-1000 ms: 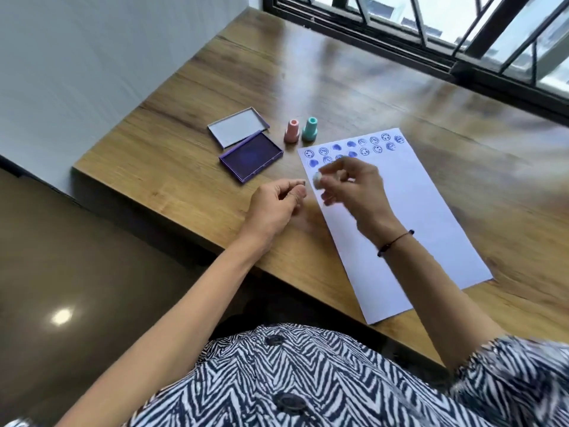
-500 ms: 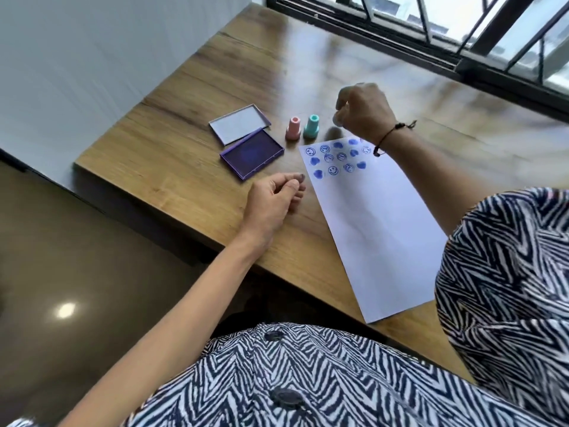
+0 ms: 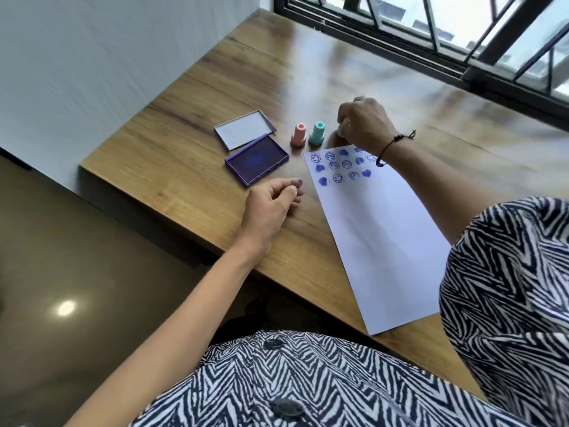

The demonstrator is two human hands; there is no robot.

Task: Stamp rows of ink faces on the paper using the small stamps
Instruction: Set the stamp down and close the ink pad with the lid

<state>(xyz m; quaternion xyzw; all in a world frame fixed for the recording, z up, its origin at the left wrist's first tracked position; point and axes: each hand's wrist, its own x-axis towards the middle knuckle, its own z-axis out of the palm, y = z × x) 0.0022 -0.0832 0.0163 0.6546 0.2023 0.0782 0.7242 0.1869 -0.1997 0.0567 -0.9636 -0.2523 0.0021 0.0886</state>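
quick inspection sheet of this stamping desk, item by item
surface: wooden table, glossy, bare beyond the job's things
job's things: white paper with blue stamped faces and hearts at its far end; open purple ink pad, its lid behind it; pink stamp and teal stamp upright, side by side
clutter: nothing seen
grippers: left hand loosely curled, resting on table; right hand closed past the paper's far end, contents hidden
cables: nothing seen
surroundings: white wall, barred window

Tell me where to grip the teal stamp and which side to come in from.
Pinch the teal stamp by its narrower upper barrel, above the flared base, coming straight down from above. It stands upright on the table, with the pink stamp close on one side and the right hand on the other, so a sideways approach looks cramped.
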